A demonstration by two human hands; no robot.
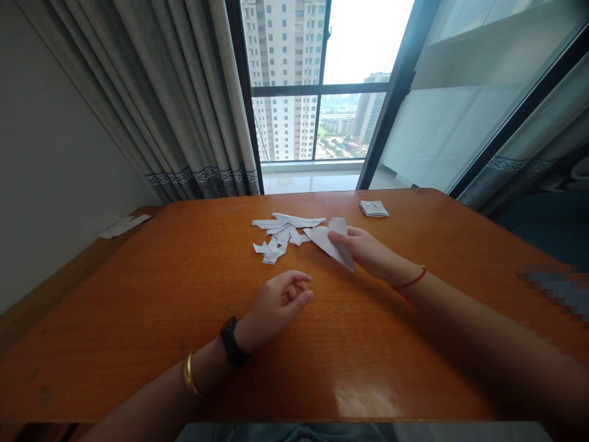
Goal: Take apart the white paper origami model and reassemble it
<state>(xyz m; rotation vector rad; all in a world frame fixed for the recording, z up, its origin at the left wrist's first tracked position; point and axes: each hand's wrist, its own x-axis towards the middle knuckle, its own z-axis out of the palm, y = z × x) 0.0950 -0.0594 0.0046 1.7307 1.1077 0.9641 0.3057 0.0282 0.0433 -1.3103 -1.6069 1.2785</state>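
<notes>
My right hand (363, 245) is closed on a folded sheet of white paper (338, 248), thumb on top, a little above the table. The paper's left tip is close to a heap of white paper scraps (280, 233), made up of strips and small angular pieces. My left hand (278, 304) hovers over the wood nearer to me, fingers loosely curled and apart, with nothing seen in them. A small folded white paper packet (373, 209) lies near the table's far edge, beyond my right hand.
The brown wooden table (161, 319) stretches from my lap toward a window. Several pale paper strips (123, 226) lie on a ledge past its left edge. A grey curtain (197, 104) hangs at the back left. A pixelated patch (559, 294) covers something at the right.
</notes>
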